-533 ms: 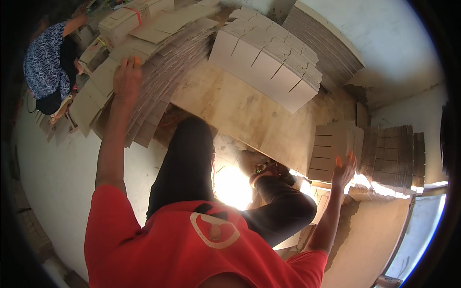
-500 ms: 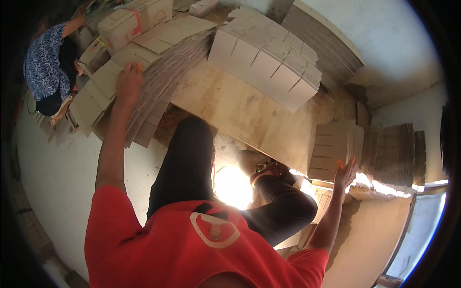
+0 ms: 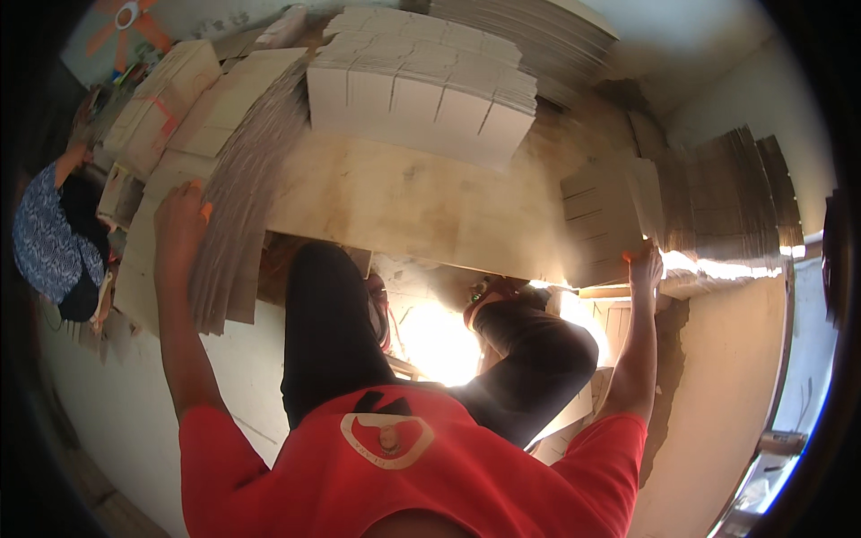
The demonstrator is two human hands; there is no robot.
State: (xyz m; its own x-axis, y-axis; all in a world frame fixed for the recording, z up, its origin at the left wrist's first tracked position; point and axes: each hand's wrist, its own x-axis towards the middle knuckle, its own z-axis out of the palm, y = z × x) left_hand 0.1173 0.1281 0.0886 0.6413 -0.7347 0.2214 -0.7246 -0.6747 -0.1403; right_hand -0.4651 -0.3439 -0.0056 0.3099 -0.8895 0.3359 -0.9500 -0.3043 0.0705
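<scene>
My left hand (image 3: 182, 220) is at the left stack of cardboard sheets (image 3: 242, 148), with its fingers bent closed at the edge of the top sheets. Orange covers show on its fingertips. Its palm side is hidden, so how many sheets it grips does not show. On the right, my right hand (image 3: 644, 266) is closed on the near edge of some slotted cardboard sheets (image 3: 596, 211), which stand upright and face left. An orange cover shows on that hand's thumb too.
A block of slotted white-faced cardboard (image 3: 395, 103) rests on the wooden table (image 3: 404, 188). More cardboard stacks (image 3: 731, 193) stand along the right. A carton (image 3: 148, 121) sits on the left stack. Another person (image 3: 58, 238) works at far left, near an orange fan (image 3: 126, 20).
The view has turned, so the stacks and the table appear shifted left and the other person lower. Both hands stay at their cardboard stacks.
</scene>
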